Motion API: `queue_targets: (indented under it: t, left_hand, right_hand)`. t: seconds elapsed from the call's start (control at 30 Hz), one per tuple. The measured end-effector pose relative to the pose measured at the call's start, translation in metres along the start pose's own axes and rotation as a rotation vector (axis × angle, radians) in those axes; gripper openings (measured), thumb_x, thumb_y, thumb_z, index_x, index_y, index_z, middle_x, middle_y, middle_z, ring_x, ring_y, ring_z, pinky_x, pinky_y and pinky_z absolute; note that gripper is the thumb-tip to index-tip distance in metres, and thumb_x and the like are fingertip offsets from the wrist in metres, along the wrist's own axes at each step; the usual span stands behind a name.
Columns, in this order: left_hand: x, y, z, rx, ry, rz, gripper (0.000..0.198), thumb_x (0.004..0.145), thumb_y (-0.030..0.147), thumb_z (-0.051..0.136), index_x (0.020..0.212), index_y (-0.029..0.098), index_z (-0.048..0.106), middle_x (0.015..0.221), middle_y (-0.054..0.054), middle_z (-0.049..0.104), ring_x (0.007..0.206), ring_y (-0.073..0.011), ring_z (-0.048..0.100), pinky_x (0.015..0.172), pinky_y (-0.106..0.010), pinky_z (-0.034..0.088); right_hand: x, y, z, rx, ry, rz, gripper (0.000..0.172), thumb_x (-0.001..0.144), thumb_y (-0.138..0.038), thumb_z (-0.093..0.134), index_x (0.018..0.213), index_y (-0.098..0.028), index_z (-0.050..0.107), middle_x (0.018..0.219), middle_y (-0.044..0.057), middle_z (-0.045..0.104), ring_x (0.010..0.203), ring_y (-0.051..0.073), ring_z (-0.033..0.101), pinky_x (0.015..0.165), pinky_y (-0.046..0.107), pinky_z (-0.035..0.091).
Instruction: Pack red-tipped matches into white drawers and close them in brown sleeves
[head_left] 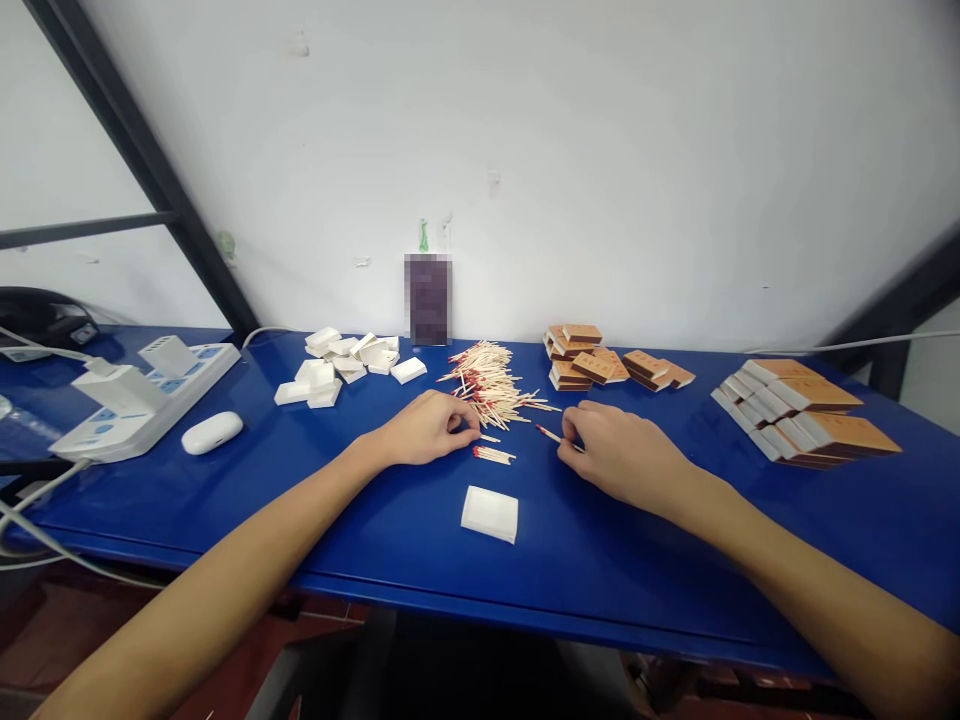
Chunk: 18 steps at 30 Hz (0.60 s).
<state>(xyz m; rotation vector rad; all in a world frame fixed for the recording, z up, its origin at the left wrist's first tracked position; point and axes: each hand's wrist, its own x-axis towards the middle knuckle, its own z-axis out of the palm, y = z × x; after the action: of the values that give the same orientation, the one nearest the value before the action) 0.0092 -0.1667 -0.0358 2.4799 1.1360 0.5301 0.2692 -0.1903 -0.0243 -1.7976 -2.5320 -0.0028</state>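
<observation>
My left hand (433, 428) is closed in a pinch at the front left of a loose heap of red-tipped matches (487, 385). A single match (490, 438) pokes out from its fingertips. On the other side, my right hand (615, 452) pinches another match (549, 433), its dark red head pointing left. Just below the left fingertips lies a small row of matches (495, 456), heads to the left. Nearer the table's front edge rests a white matchbox tray (490, 514), apart from both hands.
White matchbox trays (319, 375) are heaped at back left, orange matchbox sleeves (592, 366) at back right. Stacked matchboxes (810, 410) stand far right. A white earbud case (213, 433) and a power strip (161, 400) with cables lie left. A blurred dark rectangle (430, 302) leans on the wall.
</observation>
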Motion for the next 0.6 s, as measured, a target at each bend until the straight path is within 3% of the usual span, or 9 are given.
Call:
queue_targets:
  t: [0.17,0.33,0.6]
  left_hand:
    - [0.000,0.006,0.001,-0.020,-0.030,0.007,0.015,0.086,0.022,0.059,0.088,0.015,0.072,0.060,0.003,0.054,0.054,-0.0087,0.041,0.056,-0.022,0.031]
    - [0.001,0.010,0.001,-0.044,-0.047,-0.002,0.014,0.085,0.023,0.060,0.085,0.015,0.072,0.057,0.004,0.051,0.052,-0.0083,0.039,0.055,-0.022,0.030]
    - [0.000,0.011,0.005,-0.068,-0.024,0.013,0.017,0.086,0.031,0.061,0.085,0.016,0.070,0.054,0.006,0.046,0.050,-0.0083,0.040,0.056,-0.022,0.033]
  right_hand:
    - [-0.003,-0.005,0.002,0.087,0.049,-0.109,0.011,0.086,-0.026,0.053,0.079,-0.022,0.061,0.086,0.003,0.065,0.072,0.017,0.057,0.058,0.028,0.029]
    - [0.004,-0.013,0.014,0.228,0.145,-0.262,0.012,0.089,-0.021,0.053,0.083,-0.020,0.062,0.084,0.002,0.063,0.073,0.016,0.055,0.063,0.028,0.035]
    - [0.017,-0.024,0.024,0.443,0.183,-0.362,0.018,0.094,-0.026,0.052,0.087,-0.020,0.068,0.074,0.001,0.059,0.072,0.016,0.054,0.065,0.028,0.038]
